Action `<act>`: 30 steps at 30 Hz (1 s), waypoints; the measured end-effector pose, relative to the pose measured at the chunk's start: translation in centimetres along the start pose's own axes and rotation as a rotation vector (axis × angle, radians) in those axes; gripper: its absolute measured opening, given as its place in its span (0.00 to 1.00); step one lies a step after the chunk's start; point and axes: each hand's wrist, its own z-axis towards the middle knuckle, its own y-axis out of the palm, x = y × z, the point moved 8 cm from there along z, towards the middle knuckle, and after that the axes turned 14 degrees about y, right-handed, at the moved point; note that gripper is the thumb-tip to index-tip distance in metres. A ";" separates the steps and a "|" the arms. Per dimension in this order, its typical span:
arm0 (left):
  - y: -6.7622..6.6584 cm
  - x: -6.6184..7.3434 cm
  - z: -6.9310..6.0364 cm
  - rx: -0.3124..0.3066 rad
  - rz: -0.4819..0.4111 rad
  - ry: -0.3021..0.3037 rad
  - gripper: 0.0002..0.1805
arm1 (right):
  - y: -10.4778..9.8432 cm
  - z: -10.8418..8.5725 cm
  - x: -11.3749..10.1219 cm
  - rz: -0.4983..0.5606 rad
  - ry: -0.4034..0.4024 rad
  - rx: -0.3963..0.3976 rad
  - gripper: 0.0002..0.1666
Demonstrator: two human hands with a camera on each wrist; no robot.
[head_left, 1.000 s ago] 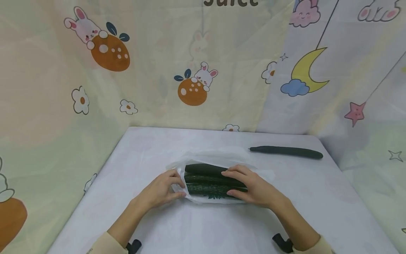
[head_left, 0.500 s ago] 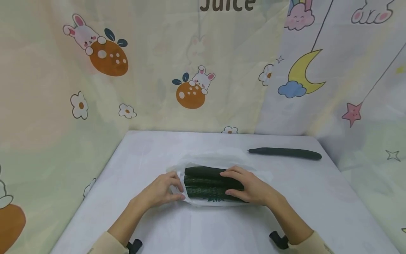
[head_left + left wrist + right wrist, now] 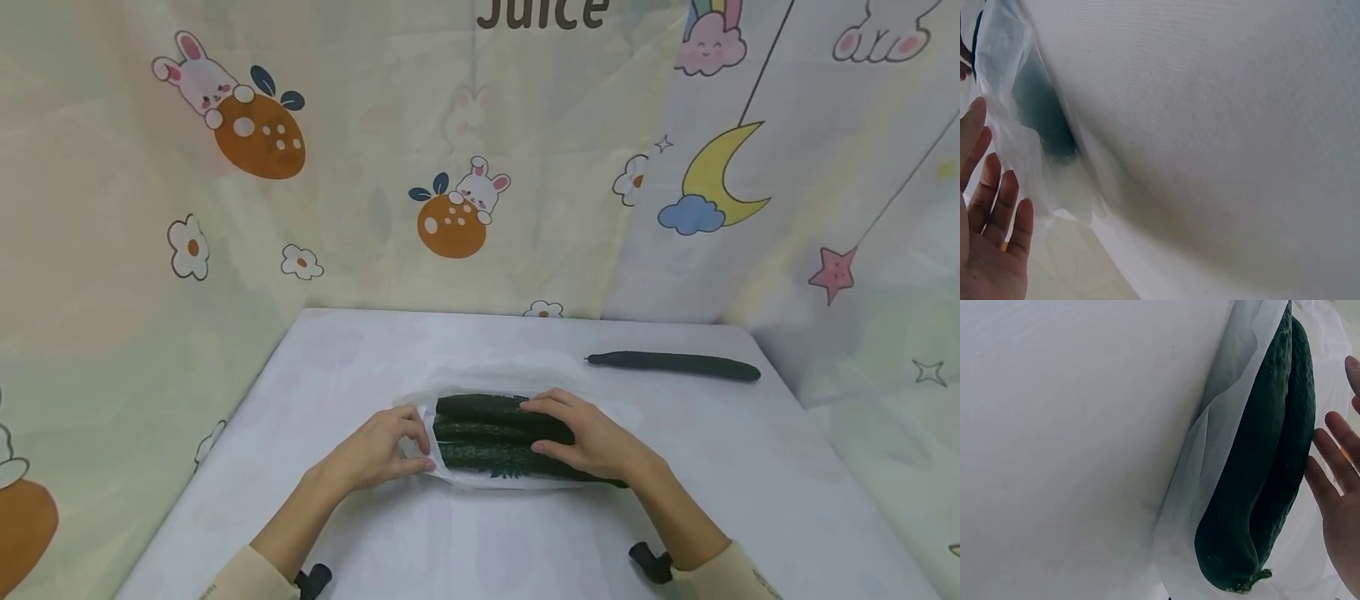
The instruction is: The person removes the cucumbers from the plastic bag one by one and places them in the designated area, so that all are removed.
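Note:
Three long dark green cucumbers point(image 3: 480, 456) lie side by side in a thin translucent white plastic bag point(image 3: 465, 478) on the table. My left hand point(image 3: 375, 450) is at the bag's left end, its fingertips touching the film; in the left wrist view, that hand's fingers are spread and fairly straight. My right hand point(image 3: 592, 437) spans the cucumbers, fingers on the far one and thumb by the nearer ones, hiding their right parts. In the right wrist view, two cucumbers point(image 3: 1241, 487) show with a stem end, the right fingertips point(image 3: 1317, 434) touching one.
A single cucumber point(image 3: 675, 365) lies at the back right of the white table point(image 3: 480, 542), outside the bag. Cartoon-printed cloth point(image 3: 360, 150) hangs behind and at both sides. Dark camera mounts point(image 3: 651, 563) stick out by the wrists.
The nearest cucumber's right end now shows below my right wrist, where the bag's film covered it a second ago. My right hand has shifted slightly left; the left hand stays nearly in place.

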 end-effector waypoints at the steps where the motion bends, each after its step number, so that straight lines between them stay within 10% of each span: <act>1: 0.0 0.0 0.0 -0.003 0.000 0.000 0.08 | 0.1 0.1 0.0 -0.005 0.000 0.000 0.34; 30: 0.0 0.5 0.3 -0.020 0.028 0.055 0.10 | 1.1 2.4 2.8 -0.007 0.121 -0.063 0.33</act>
